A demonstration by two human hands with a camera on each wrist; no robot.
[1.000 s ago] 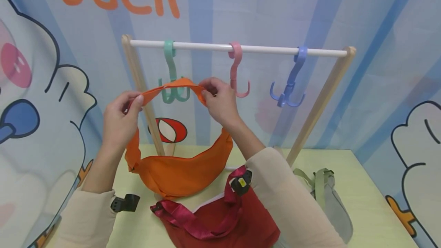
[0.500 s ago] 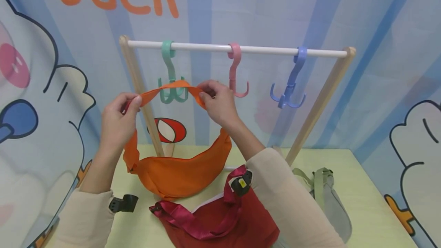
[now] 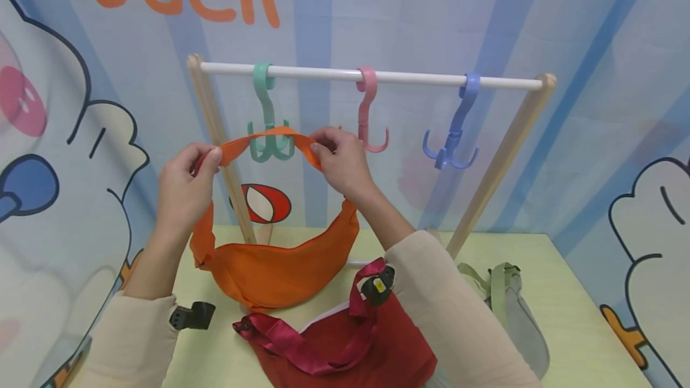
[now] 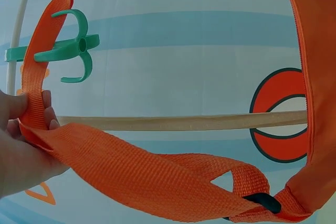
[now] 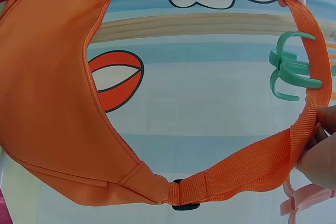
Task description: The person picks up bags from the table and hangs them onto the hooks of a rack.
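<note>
An orange waist bag (image 3: 280,277) hangs by its webbing strap between my two hands, its body low behind the red bag. My left hand (image 3: 185,187) pinches the strap (image 4: 121,171) on the left, and my right hand (image 3: 345,160) pinches it on the right. Between them the strap arches at the prongs of the green hook (image 3: 265,112). In the right wrist view, prongs of the green hook (image 5: 294,69) overlap the strap; whether it bears on them I cannot tell. A black buckle (image 5: 186,205) joins strap and bag.
A white rail (image 3: 420,78) on wooden posts (image 3: 504,160) also carries a pink hook (image 3: 368,109) and a blue hook (image 3: 454,124). On the pale table (image 3: 571,316) lie a dark red bag (image 3: 388,340) and a grey-green bag (image 3: 520,316). A printed backdrop stands behind.
Over the last second both hands and the strap have sunk slightly and shifted a little left. The orange bag's body has drifted slightly left too. Both hands keep their hold.
</note>
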